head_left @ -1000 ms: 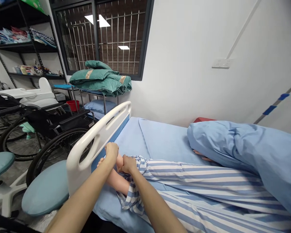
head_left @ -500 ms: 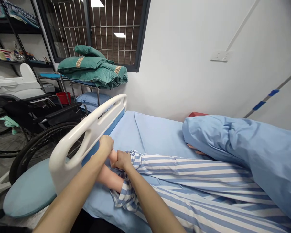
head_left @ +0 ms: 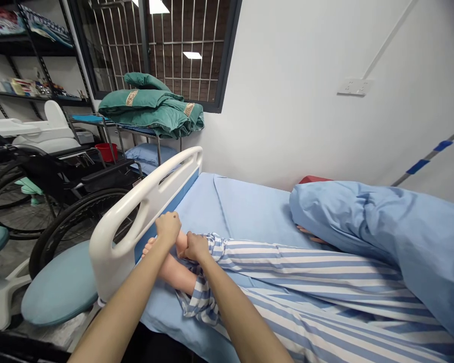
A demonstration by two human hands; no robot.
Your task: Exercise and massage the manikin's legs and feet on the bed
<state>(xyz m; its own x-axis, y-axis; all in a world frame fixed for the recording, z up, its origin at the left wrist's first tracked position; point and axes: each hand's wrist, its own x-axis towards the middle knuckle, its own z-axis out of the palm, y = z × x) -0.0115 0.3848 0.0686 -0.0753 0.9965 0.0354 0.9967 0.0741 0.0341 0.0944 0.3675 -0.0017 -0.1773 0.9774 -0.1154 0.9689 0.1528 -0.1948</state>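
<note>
A figure in blue-and-white striped trousers (head_left: 298, 252) lies on the bed; whether it is a manikin I cannot tell for sure. My left hand (head_left: 168, 227) is closed around the front of the far foot (head_left: 181, 243), hiding its toes. Just behind it, my right hand (head_left: 195, 248) grips the ankle of that same leg, by the trouser cuff. The near leg (head_left: 176, 275) lies bare below its rolled cuff, under my left forearm, with its toes (head_left: 149, 246) showing beyond.
A white bed end board (head_left: 109, 222) stands close to the feet. Left of it are a wheelchair (head_left: 79, 201) and a blue-green stool seat (head_left: 60, 285). A light blue quilt (head_left: 348, 212) covers the figure's upper part. Folded green bedding (head_left: 147, 108) lies on a rack beneath the barred window.
The view has turned slightly left, so the scene sits further right. Both hands keep their hold on the far foot and ankle. The near foot's toes show more clearly.
</note>
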